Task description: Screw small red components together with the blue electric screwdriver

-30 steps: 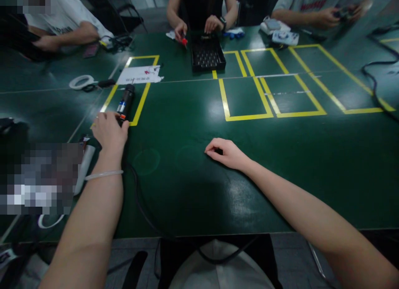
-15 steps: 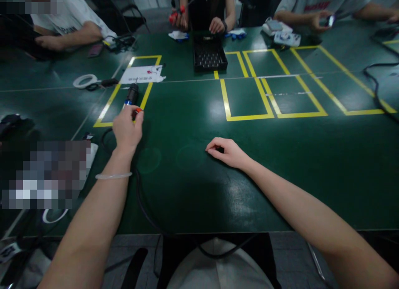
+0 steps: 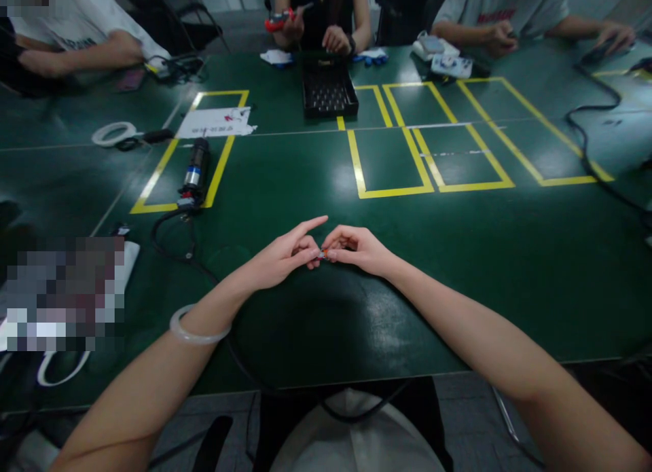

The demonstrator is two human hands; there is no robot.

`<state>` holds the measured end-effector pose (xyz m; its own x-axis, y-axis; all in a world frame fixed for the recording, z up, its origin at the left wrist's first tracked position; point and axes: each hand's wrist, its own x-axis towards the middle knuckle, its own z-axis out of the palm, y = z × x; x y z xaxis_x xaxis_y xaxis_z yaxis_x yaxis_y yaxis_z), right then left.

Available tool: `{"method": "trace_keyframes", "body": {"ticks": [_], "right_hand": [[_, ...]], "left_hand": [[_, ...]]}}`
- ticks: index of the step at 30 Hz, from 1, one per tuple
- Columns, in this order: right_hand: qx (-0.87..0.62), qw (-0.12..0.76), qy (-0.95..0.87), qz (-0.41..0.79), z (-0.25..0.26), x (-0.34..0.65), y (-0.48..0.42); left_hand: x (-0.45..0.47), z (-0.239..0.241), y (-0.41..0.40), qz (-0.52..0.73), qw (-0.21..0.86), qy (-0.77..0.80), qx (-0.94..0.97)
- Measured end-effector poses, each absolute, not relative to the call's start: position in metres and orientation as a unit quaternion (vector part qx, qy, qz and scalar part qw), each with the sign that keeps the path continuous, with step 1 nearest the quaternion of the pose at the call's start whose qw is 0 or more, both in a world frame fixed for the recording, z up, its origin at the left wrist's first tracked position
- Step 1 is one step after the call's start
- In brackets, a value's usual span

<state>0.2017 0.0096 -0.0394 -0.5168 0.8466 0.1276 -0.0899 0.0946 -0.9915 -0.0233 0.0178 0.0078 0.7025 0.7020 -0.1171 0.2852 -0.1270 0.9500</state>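
My left hand (image 3: pixel 282 257) and my right hand (image 3: pixel 356 248) meet at the middle of the green table (image 3: pixel 316 180), fingertips together. Between them they pinch a tiny object (image 3: pixel 322 254) with an orange-red spot; I cannot make out what it is. The left forefinger sticks out straight while the other left fingers pinch. A black corded electric screwdriver (image 3: pixel 193 174) with a blue band lies by itself to the left, inside a yellow taped box, clear of both hands.
A black tray (image 3: pixel 327 92) sits far across, in front of a person holding a red tool (image 3: pixel 278 20). Other people sit at the far left and far right. A white paper (image 3: pixel 216 121), a tape roll (image 3: pixel 109 133), yellow taped rectangles (image 3: pixel 392 159) and a black cable (image 3: pixel 585 146) lie around.
My left hand let go of the black screwdriver and moved right to meet my right hand. The screwdriver now lies free on the table. My right hand stayed in place.
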Motion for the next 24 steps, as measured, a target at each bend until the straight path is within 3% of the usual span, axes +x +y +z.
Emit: {"method": "trace_keyframes", "body": {"ticks": [14, 24], "right_hand": [[-0.304, 0.436, -0.573, 0.624, -0.0393, 0.1989, 0.0101], [-0.318, 0.420, -0.573, 0.628, -0.0409, 0.1971, 0.0095]], "left_hand": [[-0.0166, 0.0062, 0.0217, 0.215, 0.580, 0.401, 0.676], [-0.0176, -0.0018, 0.0212, 0.259, 0.521, 0.383, 0.718]]}}
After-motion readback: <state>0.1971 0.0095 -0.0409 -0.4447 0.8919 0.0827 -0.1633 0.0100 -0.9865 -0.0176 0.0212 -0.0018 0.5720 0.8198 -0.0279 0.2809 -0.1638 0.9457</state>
